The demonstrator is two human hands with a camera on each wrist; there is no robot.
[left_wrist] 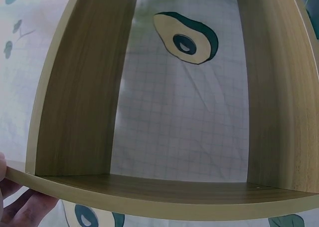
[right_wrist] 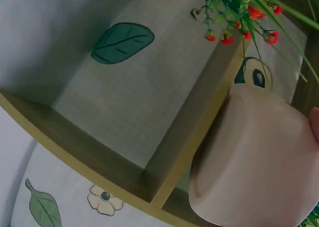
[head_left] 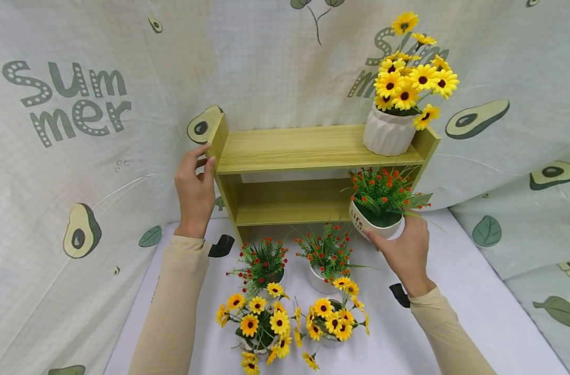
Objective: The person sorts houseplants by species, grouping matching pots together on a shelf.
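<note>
Presently the right hand [head_left: 407,250] grips a red-flower pot [head_left: 376,221] from below and the side, fingers curled round its white wall, holding it tilted at the right front of the shelf [head_left: 313,156], level with the lower tier. The left hand [head_left: 195,190] holds the shelf's left end panel, thumb and fingers closed over the front edge; the left wrist view shows only fingertips [left_wrist: 20,207] under that panel.

Assessment of the step in hand: the pot appears to be on its way into the lower tier. To do it well, the pot should be levelled before its base meets the board, the long green stems kept clear of the upper board's edge, and the left hand should keep bracing the shelf so it does not shift on the worktop [head_left: 454,291].

Condition of the pot: smooth, rounded, white, with dark lettering on the side, too small to read. It carries dense green foliage with small red blooms and a few long thin blades that spread to the right.

Also noted: a sunflower pot [head_left: 390,130] stands on the top tier at the right. Two more red-flower pots [head_left: 322,278] and two sunflower pots [head_left: 332,325] stand on the worktop in front of the shelf.
</note>
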